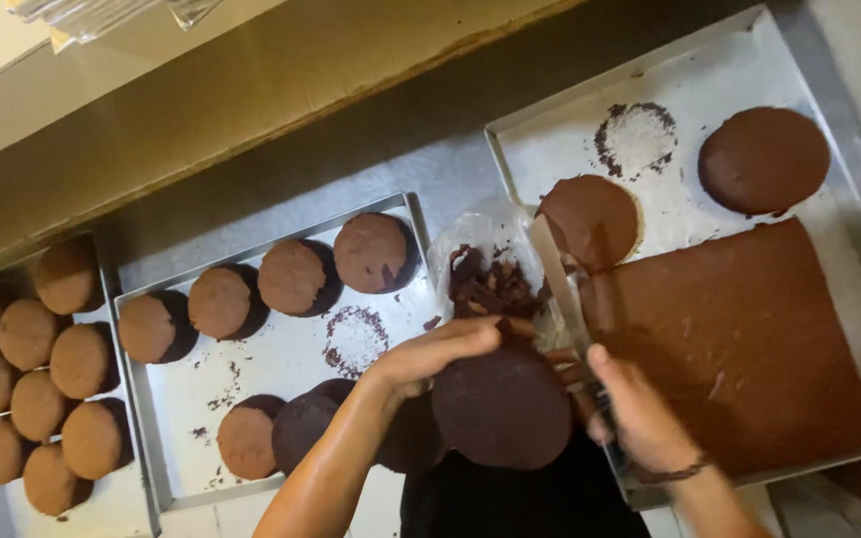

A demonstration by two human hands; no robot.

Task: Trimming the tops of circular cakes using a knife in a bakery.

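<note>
My left hand (440, 351) grips the top edge of a dark round chocolate cake (502, 406), held upright near my body. My right hand (638, 413) is closed around the handle of a long knife (558, 279) whose blade points away, up toward a clear plastic bag of dark cake scraps (485, 274). Just right of the blade lies a rectangular brown sheet cake (744, 344) on the right tray (749, 60), with two round cakes (590, 219) (763, 159) above it.
A middle metal tray (271, 374) holds several round chocolate cakes and crumb rings. A left tray (117, 498) is packed with several lighter brown round cakes. A brown wall ledge (251, 90) runs along the back.
</note>
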